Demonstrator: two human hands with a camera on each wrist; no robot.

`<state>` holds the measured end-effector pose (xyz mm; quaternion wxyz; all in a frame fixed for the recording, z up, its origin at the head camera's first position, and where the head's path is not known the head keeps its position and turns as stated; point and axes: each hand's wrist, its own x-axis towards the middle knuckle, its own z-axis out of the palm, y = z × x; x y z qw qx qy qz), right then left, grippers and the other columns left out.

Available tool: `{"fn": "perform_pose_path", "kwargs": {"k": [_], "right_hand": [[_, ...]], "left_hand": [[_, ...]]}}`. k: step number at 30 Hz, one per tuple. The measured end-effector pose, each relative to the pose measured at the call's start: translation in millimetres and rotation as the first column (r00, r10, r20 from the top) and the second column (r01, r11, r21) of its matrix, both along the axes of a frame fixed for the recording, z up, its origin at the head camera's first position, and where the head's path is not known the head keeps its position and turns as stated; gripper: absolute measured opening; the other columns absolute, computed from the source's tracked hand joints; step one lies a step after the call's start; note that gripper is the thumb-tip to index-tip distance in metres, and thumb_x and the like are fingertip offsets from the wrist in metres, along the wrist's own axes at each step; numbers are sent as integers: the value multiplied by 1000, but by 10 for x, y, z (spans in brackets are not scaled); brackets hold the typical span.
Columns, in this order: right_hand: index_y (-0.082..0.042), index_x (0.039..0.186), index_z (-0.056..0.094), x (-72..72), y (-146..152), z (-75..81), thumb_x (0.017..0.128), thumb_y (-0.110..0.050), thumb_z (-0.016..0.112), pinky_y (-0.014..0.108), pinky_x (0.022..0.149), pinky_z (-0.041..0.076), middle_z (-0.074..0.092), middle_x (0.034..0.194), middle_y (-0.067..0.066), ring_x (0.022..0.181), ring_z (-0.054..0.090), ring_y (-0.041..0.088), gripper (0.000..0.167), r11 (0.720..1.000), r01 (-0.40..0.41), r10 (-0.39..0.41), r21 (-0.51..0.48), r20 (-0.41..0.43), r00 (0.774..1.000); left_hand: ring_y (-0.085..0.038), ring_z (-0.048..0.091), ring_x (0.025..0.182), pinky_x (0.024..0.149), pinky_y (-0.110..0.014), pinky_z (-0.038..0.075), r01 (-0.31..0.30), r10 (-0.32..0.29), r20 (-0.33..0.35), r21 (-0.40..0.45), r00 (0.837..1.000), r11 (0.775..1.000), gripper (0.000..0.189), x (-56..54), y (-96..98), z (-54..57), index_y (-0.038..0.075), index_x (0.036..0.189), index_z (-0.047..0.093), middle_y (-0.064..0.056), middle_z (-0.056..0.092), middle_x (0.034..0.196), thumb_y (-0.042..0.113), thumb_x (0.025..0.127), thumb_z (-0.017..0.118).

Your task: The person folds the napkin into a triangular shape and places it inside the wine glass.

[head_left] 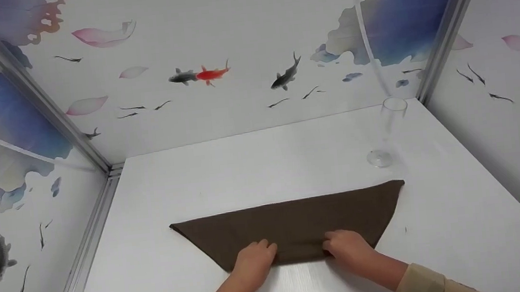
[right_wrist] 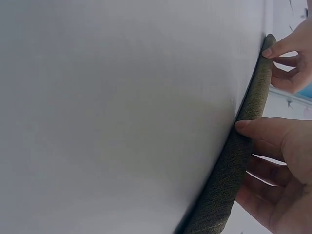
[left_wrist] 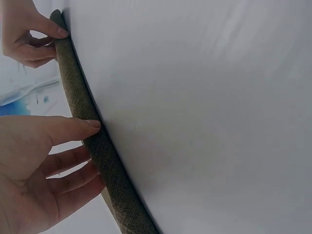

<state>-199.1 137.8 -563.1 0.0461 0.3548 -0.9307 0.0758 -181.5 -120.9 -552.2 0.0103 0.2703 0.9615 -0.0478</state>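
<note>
A dark brown cloth napkin (head_left: 291, 224) lies folded on the white table, wide at its far edge and narrower at the near one. My left hand (head_left: 256, 261) pinches the near edge left of the middle, thumb on the near side and fingers over the top. Further right along that edge, my right hand (head_left: 348, 249) pinches it in the same way. In the left wrist view the edge forms a thick rounded roll (left_wrist: 90, 107) between thumb and fingers. The right wrist view shows the same roll (right_wrist: 251, 109) under the right thumb.
A clear stemmed glass (head_left: 380, 157) stands at the back right of the white table (head_left: 243, 171). White panels (head_left: 249, 32) painted with fish and petals rise behind and at both sides, joined by metal corner posts (head_left: 451, 27).
</note>
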Motion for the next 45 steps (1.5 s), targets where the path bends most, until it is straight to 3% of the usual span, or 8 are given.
{"fn": "perform_pose_path", "kwargs": {"k": [11,19,26,29,35,45], "right_hand": [[-10,73,72,52,50,43,78,-1,76,27,54,45,53,66,-4,58,43,6,12,1000,-20,21,-24,80,997],[-10,83,74,32,95,94,80,-4,76,30,62,52,63,76,-3,68,60,10,8,998,-9,17,-61,129,992],[-10,86,72,-7,86,129,82,-6,75,32,65,54,62,80,-2,73,62,14,7,996,13,2,-84,172,985],[-10,84,72,-28,81,127,81,-6,77,31,62,52,56,76,-4,69,58,12,7,996,13,1,-89,152,988],[-12,73,70,-52,70,91,78,-7,79,28,56,47,44,71,-5,63,46,10,11,995,7,-4,-96,35,999],[-10,71,72,-15,25,9,81,-9,77,24,53,45,44,67,-5,59,43,8,11,998,35,-35,-46,-10,999]], "left_hand": [[-17,61,83,68,-29,54,-3,4,38,-26,999,1000,26,30,7,32,10,109,65,-4,60,92,9,85,75],[-17,61,83,66,-29,54,-1,3,37,-33,999,999,22,17,7,45,11,105,65,-3,61,91,9,85,74],[-19,63,82,68,-32,54,-51,50,65,7,997,999,22,-22,11,57,12,105,65,-3,64,90,7,85,74],[-19,63,79,67,-33,54,-66,64,58,28,996,997,19,-40,14,60,12,102,65,-3,64,87,8,85,74],[-18,59,76,61,-32,54,-51,52,-13,50,999,997,15,-52,23,66,12,91,65,-3,58,81,5,82,76],[-17,58,71,60,-31,52,-48,48,1,68,999,997,7,-46,47,79,10,87,69,-2,55,77,12,84,74]]}}
